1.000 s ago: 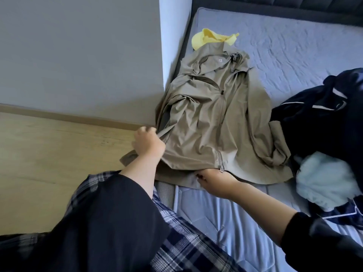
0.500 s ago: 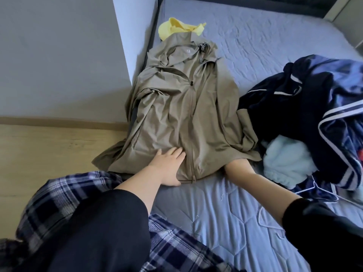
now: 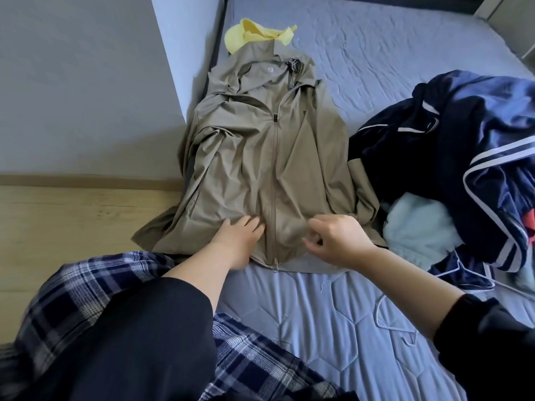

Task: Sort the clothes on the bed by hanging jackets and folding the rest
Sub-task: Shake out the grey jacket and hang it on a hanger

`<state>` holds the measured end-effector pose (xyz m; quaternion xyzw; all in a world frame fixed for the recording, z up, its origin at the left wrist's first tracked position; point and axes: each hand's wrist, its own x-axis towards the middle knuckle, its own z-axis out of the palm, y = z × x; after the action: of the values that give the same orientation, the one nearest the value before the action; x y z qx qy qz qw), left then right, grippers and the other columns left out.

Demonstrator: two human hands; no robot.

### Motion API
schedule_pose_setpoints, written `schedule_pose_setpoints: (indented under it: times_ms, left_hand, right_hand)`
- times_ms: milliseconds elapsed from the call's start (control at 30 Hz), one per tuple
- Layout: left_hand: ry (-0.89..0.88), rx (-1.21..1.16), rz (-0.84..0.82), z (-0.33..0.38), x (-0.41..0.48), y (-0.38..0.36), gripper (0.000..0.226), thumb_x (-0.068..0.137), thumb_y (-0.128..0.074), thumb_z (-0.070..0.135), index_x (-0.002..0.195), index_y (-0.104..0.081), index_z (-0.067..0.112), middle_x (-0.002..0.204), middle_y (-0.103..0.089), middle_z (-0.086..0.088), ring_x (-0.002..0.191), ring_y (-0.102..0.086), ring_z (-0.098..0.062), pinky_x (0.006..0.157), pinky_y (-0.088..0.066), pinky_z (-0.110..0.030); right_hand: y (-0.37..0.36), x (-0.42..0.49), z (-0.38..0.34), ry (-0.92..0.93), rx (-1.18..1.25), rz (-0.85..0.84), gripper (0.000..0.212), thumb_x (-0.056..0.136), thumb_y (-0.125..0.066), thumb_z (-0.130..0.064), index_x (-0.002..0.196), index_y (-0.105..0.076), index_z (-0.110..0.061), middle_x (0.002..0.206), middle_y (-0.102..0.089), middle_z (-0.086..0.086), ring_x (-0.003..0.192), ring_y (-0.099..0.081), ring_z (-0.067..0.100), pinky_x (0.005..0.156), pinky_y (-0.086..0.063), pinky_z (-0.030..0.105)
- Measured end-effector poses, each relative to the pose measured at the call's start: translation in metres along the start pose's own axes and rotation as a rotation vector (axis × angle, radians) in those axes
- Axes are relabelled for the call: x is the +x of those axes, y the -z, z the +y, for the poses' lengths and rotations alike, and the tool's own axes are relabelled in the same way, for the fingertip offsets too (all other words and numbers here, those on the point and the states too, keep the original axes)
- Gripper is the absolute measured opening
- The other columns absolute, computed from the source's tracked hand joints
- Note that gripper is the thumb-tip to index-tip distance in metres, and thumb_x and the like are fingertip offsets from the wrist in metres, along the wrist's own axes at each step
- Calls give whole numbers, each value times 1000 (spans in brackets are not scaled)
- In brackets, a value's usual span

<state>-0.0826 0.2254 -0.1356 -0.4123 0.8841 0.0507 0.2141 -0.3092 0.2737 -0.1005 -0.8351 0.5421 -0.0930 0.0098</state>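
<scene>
Bedroom: grey-blue quilted bed [image 3: 376, 68] fills the right and far side, grey wall [image 3: 72, 82] at left, wooden floor [image 3: 72, 221] at near left. Head view: olive jacket [image 3: 260, 157] lies flat, front up, along the left edge of the bed. It is zipped most of the way, with the hood at the far end and the hem nearest the person. Its left side and sleeve spill over the bed edge toward the floor. Yellow garment [image 3: 254, 33] sits just beyond the hood, partly under it. Navy pile with white stripes [image 3: 448, 134] is heaped at right, touching the jacket's right sleeve. Pale blue garment [image 3: 419, 227] is tucked at the near side of that pile. A thin white wire hanger [image 3: 396, 322] lies on the bed near right, partly under the navy pile. Left hand [image 3: 237, 235] is flat, fingers straight, pressing the jacket just left of the zipper near the hem. Right hand [image 3: 338, 241] is over the hem right of the zipper with its fingers curled in. Cannot tell if it pinches fabric or holds nothing. Black sleeves [image 3: 144, 342] on both arms, plaid trousers [image 3: 72, 299] at the near left.
</scene>
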Motion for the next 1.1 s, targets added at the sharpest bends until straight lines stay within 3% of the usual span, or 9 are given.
schedule_pose_setpoints:
  times_ms: [167,367,467,533,667,800,867,967,1100]
  left_hand:
    - [-53,-153,110,-4,1,3,37,78,-49,1,113,-50,16,111,-52,-6,102,-53,-29,70,-39,-36]
    - [31,-570,-232,-13,3,6,26,86,-48,34,80,-70,22,88,-66,2,88,-58,-22,71,-45,-28]
    - [116,-636,18,-15,5,3,31,91,-46,40,74,-65,23,89,-58,-7,91,-55,-25,73,-41,-33]
    - [130,-428,176,-17,9,-3,33,96,-41,36,123,-59,28,134,-46,-3,127,-38,-25,98,-36,-40]
    - [313,-309,-166,-28,2,-21,61,99,-24,52,151,5,36,159,16,8,146,16,-17,113,-5,-59]
    - [618,-274,-46,-40,1,-16,66,96,-12,60,151,9,30,159,17,-1,145,17,-27,114,-1,-57]
    - [461,-205,149,-38,7,-12,68,96,-16,60,150,11,30,159,18,-3,145,19,-27,114,4,-54]
    - [116,-115,140,-18,15,-13,65,98,-20,56,150,11,33,159,16,2,146,18,-21,116,3,-50]
    - [325,-135,-109,-8,19,-21,67,97,-17,59,150,12,31,159,18,7,146,15,-20,116,2,-51]
  right_hand:
    - [-25,-7,7,-109,-244,-673,37,77,-62,-24,111,-49,-15,110,-56,4,102,-55,27,73,-44,34]
    - [-13,15,5,-250,30,-1135,14,77,-61,-16,79,-70,-5,70,-71,8,59,-67,21,58,-55,29]
    - [-22,24,0,-306,329,-645,18,87,-53,-20,83,-68,-10,80,-71,5,76,-65,24,66,-47,28]
    - [-40,28,1,-300,224,-196,23,91,-50,-22,107,-64,-13,110,-64,9,105,-55,27,84,-41,33]
    - [-67,14,27,-467,-58,-459,59,100,-29,-42,153,-12,-22,161,-5,2,147,-9,17,111,-25,40]
    - [-67,23,36,-721,-7,-169,56,96,-34,-25,148,-25,-6,156,-23,14,139,-29,29,107,-32,42]
    - [-69,32,19,-483,64,15,54,89,-44,-17,142,-38,-6,152,-31,17,139,-31,32,111,-26,46]
    - [-87,20,5,-159,-8,-141,56,95,-39,-29,149,-30,-19,158,-21,8,146,-18,24,115,-12,45]
    - [-96,2,38,-648,35,-228,58,99,-26,-41,153,-11,-25,161,-4,-4,144,-20,18,109,-28,40]
